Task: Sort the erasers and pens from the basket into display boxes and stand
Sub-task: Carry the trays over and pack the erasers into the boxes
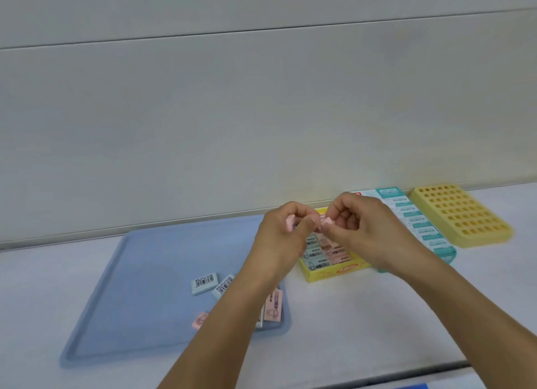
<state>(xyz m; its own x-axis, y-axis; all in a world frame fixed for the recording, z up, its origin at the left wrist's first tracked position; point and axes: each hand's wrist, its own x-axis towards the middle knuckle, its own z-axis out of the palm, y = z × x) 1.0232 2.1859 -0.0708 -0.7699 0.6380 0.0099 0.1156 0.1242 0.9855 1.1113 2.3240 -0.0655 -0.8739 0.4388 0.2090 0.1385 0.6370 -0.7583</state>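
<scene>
Seen from the head camera, a person's two hands meet in the air just above the yellow display box [334, 268], which stands on a pale table [363, 316] near the wall. The left hand [286, 234] has its fingers curled around a pink eraser [290, 223], while the right hand [359, 223] pinches a second pink eraser [326, 222] between thumb and fingertips; the two hands almost touch. Rows of grey and pink erasers already fill the yellow display box. Just right of that box lies a teal display box [418, 223], and right of that, close to the wall, a yellow pen stand [462, 211] pierced with holes. Left of the yellow display box sits a flat blue tray [139, 287], its right edge near the box; a grey eraser [204, 283] and a few others lie toward the tray's right side, partly hidden by the left forearm, leaving most of its surface bare.
</scene>
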